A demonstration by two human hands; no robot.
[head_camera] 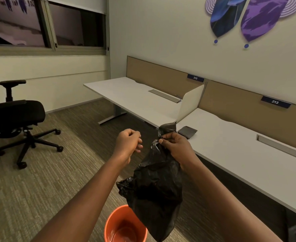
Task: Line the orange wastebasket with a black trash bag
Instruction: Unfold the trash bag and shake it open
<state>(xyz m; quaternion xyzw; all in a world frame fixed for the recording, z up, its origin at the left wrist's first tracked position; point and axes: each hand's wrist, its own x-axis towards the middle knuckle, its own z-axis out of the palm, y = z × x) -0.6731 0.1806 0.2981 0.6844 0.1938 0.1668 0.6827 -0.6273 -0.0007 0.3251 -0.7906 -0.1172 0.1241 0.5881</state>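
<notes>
Head view: a black trash bag point(154, 187) is seen hanging in the air in front of the person, crumpled and glossy, with wrinkled folds catching the light near its top. Its long axis runs roughly vertical, the gathered top pointing up and slightly away, the loose bottom end pointing down toward the floor. The bag is narrow where it is gripped and widens into a bunched mass lower down, a ragged flap sticking out on its left side. The top portion is pinched by the fingers point(163, 140) of the right hand point(176, 147), thumb and forefinger pressed together on the plastic, with a short tuft of bag standing above the grip. The left hand point(129, 144) is held just beside the bag, apart from it, its fingers curled loosely inward and holding nothing. An orange wastebasket point(124, 226) stands upright on the carpet below, its mouth open and unlined; the bag's lower end overlaps the basket's right rim in the picture, though contact cannot be told. A white table point(239, 154) lies to the right, with a small dark flat object point(187, 132) on it.
</notes>
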